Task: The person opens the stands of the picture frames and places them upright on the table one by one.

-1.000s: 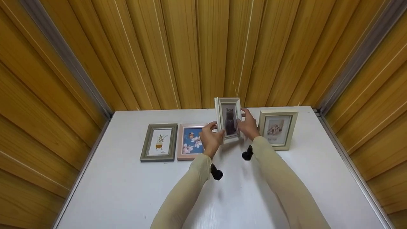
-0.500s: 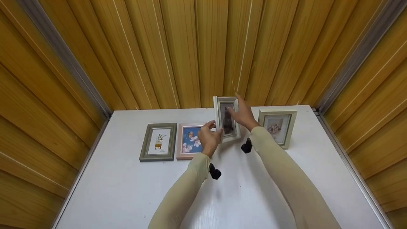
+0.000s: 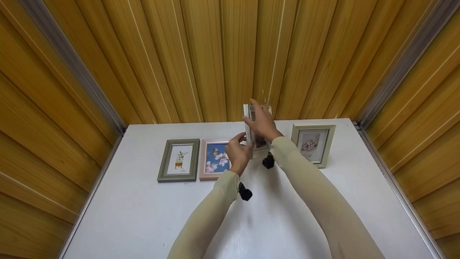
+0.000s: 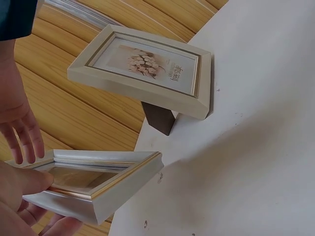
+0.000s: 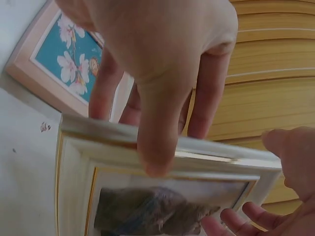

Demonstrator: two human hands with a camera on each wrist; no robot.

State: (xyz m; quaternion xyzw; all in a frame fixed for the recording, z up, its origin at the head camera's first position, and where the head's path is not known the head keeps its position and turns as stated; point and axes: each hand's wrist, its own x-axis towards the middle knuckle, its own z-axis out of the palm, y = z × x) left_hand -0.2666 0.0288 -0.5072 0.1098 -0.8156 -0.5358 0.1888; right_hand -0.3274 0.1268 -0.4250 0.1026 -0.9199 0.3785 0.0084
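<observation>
A small white photo frame (image 3: 247, 124) with a dark cat picture is held up over the white table, tilted. My left hand (image 3: 239, 153) grips its left side; in the right wrist view, the thumb (image 5: 156, 147) lies on the front rim and the other fingers go behind. My right hand (image 3: 261, 123) spreads its fingers in front of the picture and covers much of it. From the left wrist view, those fingers (image 4: 28, 140) hang over the frame's face; whether they touch it I cannot tell.
On the white table (image 3: 143, 216), a green-grey frame (image 3: 197, 162) and a pink frame (image 3: 205, 176) stand side by side to the left. A cream frame (image 3: 325, 151) leans on its stand to the right. Wood-look panels (image 3: 237, 61) rise behind the table.
My right hand has let go of the frame's right edge and moved left and up across its front. My left hand keeps its grip. The frame has turned slightly.
</observation>
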